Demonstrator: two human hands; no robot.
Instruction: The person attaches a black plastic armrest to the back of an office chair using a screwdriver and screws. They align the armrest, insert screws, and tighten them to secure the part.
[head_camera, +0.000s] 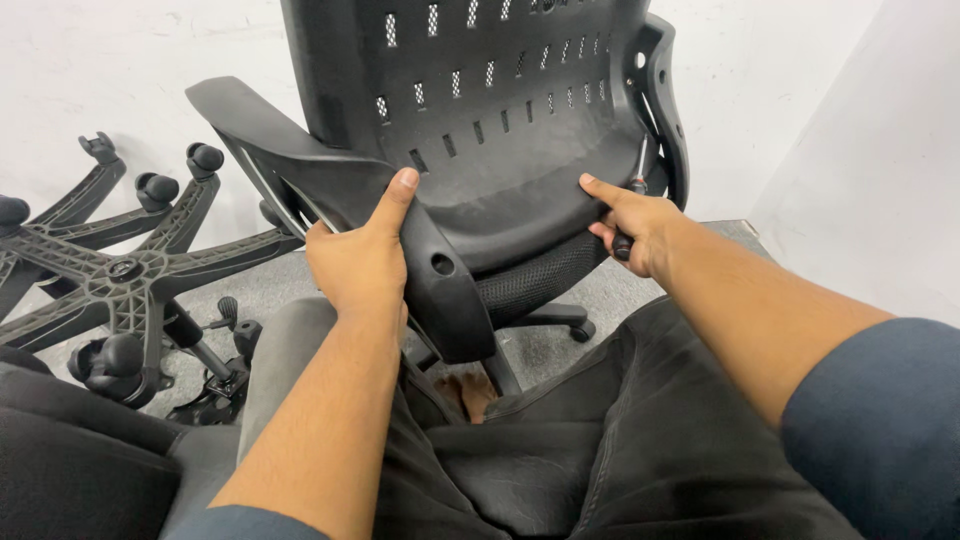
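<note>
so the left hand (362, 262) is clamped round the armrest (300, 160), which runs off toward 10 o'clock, while the right hand (630, 222), at 3 o'clock of it, grips a screwdriver (634, 185) against the chair back (500, 110).

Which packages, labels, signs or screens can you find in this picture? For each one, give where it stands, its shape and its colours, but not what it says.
None are in view: no package, label, sign or screen.
What shows instead: a black chair back held by the left hand, a screwdriver in the right hand, and a black wheeled chair base on the floor at left.
</note>
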